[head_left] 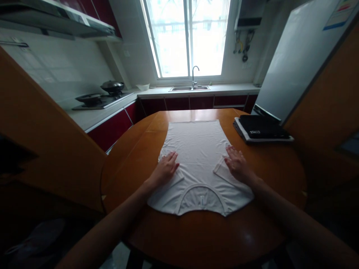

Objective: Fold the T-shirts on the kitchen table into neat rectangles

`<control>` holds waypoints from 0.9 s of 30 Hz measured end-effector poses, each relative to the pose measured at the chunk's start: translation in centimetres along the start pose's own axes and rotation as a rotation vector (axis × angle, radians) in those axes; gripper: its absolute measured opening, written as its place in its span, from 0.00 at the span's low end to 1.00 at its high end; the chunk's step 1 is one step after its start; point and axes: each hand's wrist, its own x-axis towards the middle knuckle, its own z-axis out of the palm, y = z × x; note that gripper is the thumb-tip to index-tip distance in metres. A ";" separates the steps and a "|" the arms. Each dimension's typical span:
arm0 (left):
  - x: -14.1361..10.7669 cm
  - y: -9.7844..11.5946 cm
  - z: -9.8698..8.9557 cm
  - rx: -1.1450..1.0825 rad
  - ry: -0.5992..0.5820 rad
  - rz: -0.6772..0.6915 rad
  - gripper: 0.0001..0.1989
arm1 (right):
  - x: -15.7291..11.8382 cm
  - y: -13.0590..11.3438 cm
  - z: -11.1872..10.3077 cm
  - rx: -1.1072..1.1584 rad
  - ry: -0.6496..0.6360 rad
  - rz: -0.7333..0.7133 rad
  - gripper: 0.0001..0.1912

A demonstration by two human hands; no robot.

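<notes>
A white T-shirt point(196, 149) lies spread on the round wooden table point(131, 149), its neckline toward me and its hem at the far side. Both short sleeves are folded inward over the body. My left hand point(166, 167) rests flat on the left edge of the shirt by the folded sleeve, fingers stretched out. On the opposite edge, my right hand point(237, 161) lies with its fingers extended, touching the cloth beside the right sleeve. Neither hand grips anything. Slight wrinkles run across the cloth near the collar.
A stack of folded clothes point(260, 129), black on top, sits at the table's right rear. Behind the table are a counter with a sink point(182, 89), a stove with pans point(112, 86) and a window. A fridge point(297, 56) stands at the right.
</notes>
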 end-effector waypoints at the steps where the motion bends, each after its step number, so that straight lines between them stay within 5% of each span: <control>1: -0.2 0.3 0.3 0.029 -0.067 0.016 0.28 | -0.2 -0.1 0.3 -0.021 -0.054 -0.024 0.34; 4: -0.4 0.8 0.6 0.067 -0.151 0.022 0.30 | -0.7 -0.5 0.8 -0.070 -0.192 -0.074 0.36; 10: -0.3 1.4 0.2 0.093 -0.185 0.001 0.33 | -0.6 -1.0 0.0 -0.072 -0.126 -0.089 0.36; 17: -0.6 1.9 0.3 0.159 -0.272 0.011 0.34 | -1.0 -1.2 0.8 -0.019 -0.216 -0.188 0.37; 20: -0.6 1.7 0.4 0.169 -0.268 0.013 0.34 | -0.2 -0.1 -0.1 0.062 -0.056 -0.152 0.34; 25: -0.3 1.1 0.7 0.161 -0.245 0.023 0.34 | 1.3 3.6 -3.1 0.206 0.410 0.132 0.32; 27: -0.2 1.0 0.9 0.164 -0.249 0.027 0.33 | 1.4 4.5 -3.6 0.229 0.502 0.206 0.32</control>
